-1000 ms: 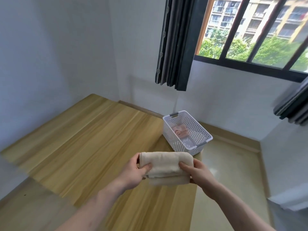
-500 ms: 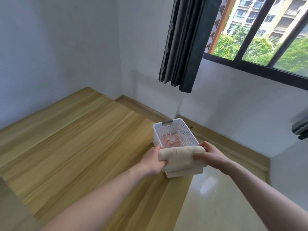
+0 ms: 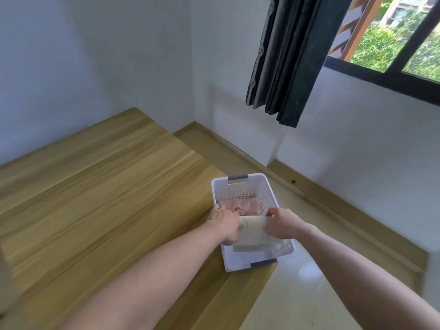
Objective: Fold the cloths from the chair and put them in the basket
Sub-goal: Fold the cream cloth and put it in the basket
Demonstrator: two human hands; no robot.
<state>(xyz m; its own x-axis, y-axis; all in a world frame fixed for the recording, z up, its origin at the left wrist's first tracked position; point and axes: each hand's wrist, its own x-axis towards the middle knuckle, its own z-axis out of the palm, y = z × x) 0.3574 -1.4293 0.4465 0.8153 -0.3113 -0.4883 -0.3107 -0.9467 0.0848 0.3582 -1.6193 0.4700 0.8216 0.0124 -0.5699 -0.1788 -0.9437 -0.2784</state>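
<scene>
Hands at the basket: my left hand (image 3: pixel 225 223) and right hand (image 3: pixel 282 225) each grip one end of a folded beige cloth (image 3: pixel 252 232), fingers curled round it, holding it inside the white perforated basket (image 3: pixel 240 191), at its near end. A pink folded cloth (image 3: pixel 238 206) already lies on the basket's floor at the far end, just beyond my fingers. The basket, with grey handle grips on its two short ends, sits on the corner of a wooden table (image 3: pixel 95 210), close to the table's edge. Beyond it, a dark curtain (image 3: pixel 290 55) hangs beside a black-framed window (image 3: pixel 381 75) with greenery outside, above a pale tiled floor (image 3: pixel 309 282).
</scene>
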